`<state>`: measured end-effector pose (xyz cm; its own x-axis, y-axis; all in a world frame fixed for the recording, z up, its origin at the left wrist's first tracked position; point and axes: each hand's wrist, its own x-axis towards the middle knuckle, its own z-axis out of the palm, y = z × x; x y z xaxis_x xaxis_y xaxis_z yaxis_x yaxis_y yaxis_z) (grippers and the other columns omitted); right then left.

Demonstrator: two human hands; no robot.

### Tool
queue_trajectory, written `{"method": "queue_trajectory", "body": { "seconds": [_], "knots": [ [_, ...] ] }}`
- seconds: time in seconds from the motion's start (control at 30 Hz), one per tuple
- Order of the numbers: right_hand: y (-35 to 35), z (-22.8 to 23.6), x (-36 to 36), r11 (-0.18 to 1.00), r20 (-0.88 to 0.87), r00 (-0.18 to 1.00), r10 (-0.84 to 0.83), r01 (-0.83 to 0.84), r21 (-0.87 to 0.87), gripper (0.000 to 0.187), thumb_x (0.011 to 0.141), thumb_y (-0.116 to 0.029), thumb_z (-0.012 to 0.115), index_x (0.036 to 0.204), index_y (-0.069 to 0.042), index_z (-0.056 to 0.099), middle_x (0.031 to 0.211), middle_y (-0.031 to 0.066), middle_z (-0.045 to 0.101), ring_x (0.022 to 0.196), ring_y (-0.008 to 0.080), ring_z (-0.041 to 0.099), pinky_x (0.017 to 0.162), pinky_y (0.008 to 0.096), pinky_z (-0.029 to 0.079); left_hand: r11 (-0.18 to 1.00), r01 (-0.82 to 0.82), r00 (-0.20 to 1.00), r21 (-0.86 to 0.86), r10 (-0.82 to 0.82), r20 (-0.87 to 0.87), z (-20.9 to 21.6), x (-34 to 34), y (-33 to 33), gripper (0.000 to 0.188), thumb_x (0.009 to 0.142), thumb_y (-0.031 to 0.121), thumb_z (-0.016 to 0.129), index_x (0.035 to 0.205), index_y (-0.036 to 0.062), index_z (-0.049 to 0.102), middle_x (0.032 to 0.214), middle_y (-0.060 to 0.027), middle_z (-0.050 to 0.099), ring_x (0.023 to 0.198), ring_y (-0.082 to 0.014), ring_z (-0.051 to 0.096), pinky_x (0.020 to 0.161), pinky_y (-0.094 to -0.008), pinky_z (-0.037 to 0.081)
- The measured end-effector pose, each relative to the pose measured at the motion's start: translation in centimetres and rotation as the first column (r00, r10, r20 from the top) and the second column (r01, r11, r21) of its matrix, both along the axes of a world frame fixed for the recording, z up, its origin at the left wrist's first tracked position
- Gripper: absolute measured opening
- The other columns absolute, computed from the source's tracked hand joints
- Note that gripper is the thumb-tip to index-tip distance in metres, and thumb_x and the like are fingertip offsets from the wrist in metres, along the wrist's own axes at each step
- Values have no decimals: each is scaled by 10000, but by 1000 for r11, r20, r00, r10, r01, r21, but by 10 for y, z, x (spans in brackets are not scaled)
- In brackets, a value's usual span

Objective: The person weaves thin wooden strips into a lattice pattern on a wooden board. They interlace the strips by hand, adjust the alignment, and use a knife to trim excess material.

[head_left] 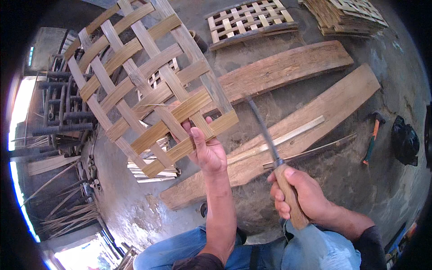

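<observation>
My left hand (pixel 209 154) holds up a woven lattice panel (pixel 152 135) of flat wooden strips by its lower right corner. The thumb is on the near face, and the fingers partly show behind the strips. The panel tilts at the upper left, with open squares between its strips. In my right hand (pixel 308 189) is a wooden-handled tool (pixel 290 198) with a long, narrow metal blade pointing up and away. Its blade is blurred, so I cannot tell its exact kind. The blade is apart from the panel, to its right.
Two long wooden planks (pixel 288 67) lie across the floor, with a pale strip (pixel 288 135) on the nearer one. Another lattice panel (pixel 249 20) and a stack of panels (pixel 351 18) are beyond. A hammer (pixel 372 137) and black plastic bag (pixel 405 139) lie right.
</observation>
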<state>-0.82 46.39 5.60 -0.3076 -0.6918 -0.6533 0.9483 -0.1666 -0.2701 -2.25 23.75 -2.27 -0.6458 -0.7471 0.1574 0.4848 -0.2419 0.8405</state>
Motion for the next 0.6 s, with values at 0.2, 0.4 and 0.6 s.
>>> {"method": "queue_trajectory", "body": {
  "seconds": [0.2, 0.4, 0.6],
  "knots": [
    [6, 7, -7, 988, -37, 998, -45, 50, 144, 345, 1025, -319, 314, 1096, -10, 450, 758, 73, 510, 543, 149, 506, 478, 305, 454, 992, 29, 998, -122, -35, -46, 5, -2, 6, 523, 975, 133, 540, 1447, 126, 316, 1424, -36, 444, 1248, -161, 478, 990, -351, 504],
    [11, 21, -19, 989, -50, 992, 114, -109, 96, 347, 1031, -328, 323, 1091, -11, 451, 748, 48, 512, 537, 130, 505, 478, 290, 452, 989, 86, 995, -120, -90, -34, 2, 2, 4, 515, 979, 137, 532, 1443, 142, 308, 1405, -41, 452, 1251, -163, 478, 1000, -353, 500],
    [11, 26, -16, 984, -56, 986, 160, -155, 87, 357, 1030, -325, 327, 1095, 4, 449, 740, 59, 506, 525, 139, 502, 461, 292, 448, 997, 45, 998, -67, -49, -49, 3, 4, 8, 497, 971, 161, 552, 1423, 136, 349, 1406, -30, 456, 1252, -157, 480, 1008, -351, 496]
  ]
}}
